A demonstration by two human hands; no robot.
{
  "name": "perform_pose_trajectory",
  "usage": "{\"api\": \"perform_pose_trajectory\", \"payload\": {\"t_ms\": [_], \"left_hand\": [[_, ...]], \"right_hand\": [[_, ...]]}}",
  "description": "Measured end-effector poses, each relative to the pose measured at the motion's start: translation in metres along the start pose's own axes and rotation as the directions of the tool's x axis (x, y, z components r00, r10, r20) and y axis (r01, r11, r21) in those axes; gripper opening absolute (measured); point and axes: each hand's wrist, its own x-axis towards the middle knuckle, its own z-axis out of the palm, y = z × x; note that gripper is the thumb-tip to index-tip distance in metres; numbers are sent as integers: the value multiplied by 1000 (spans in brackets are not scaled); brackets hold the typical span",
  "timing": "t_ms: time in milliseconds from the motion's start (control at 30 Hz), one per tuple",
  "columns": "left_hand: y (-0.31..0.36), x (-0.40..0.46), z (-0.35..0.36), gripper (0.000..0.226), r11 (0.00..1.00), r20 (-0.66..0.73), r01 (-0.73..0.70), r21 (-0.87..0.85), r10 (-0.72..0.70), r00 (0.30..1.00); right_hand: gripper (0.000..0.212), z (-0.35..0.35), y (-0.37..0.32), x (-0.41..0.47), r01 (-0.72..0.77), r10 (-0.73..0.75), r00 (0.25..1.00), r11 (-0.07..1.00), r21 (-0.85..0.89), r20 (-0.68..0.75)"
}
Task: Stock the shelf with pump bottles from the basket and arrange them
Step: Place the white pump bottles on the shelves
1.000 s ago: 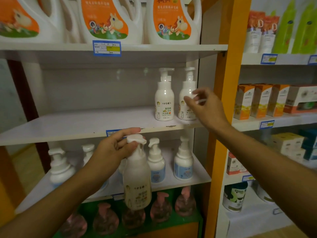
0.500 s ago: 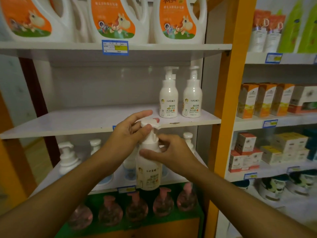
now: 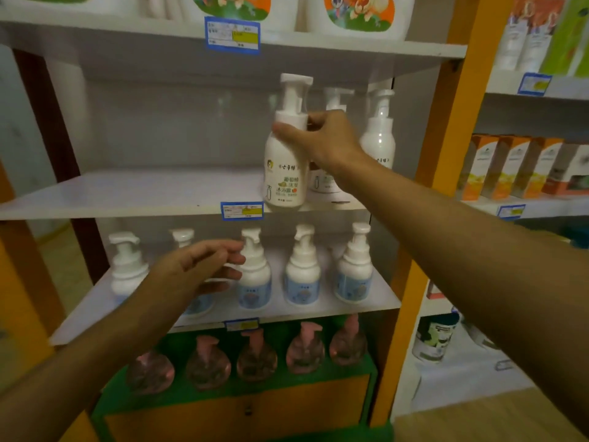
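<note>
In front of the person stands an orange-framed shelf unit (image 3: pixel 443 148) with white boards. The middle shelf (image 3: pixel 127 196) is bare on its left and carries the task's bottles at its right end. The right hand (image 3: pixel 322 138) grips a white pump bottle (image 3: pixel 285 173) by its neck, thumb on the front and fingers curled behind, and holds it upright at the front edge of that shelf; whether its base touches the board I cannot tell. Just behind the hand stand 2 more white pump bottles: one (image 3: pixel 379 138) in plain view to the right, the other (image 3: pixel 325 183) mostly hidden by the hand and wrist. The left hand (image 3: pixel 204 266) holds nothing, its fingers loosely spread, and hovers in front of the lower shelf (image 3: pixel 376 307), near a row of blue-labelled pump bottles (image 3: pixel 302 275). Below these, on a green base, stands a row of pink pump bottles (image 3: pixel 306 349). Large white jugs (image 3: pixel 357 14) with orange labels sit on the top shelf. Orange and white cartons (image 3: pixel 510 167) fill the neighbouring unit to the right. A blue price tag (image 3: pixel 242 211) is fixed to the middle shelf's front edge, just left of the held bottle.
</note>
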Motion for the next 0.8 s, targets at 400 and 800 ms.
{"api": "perform_pose_trajectory", "payload": {"t_ms": [400,800], "left_hand": [[-35,-8,-27,20,995,-13,93,22,-93,996],[-33,-14,-24,27,993,-12,89,72,-89,996]], "right_hand": [[46,30,13,48,-26,27,1000,987,-160,7],[68,36,18,24,-35,36,999,998,-55,25]]}}
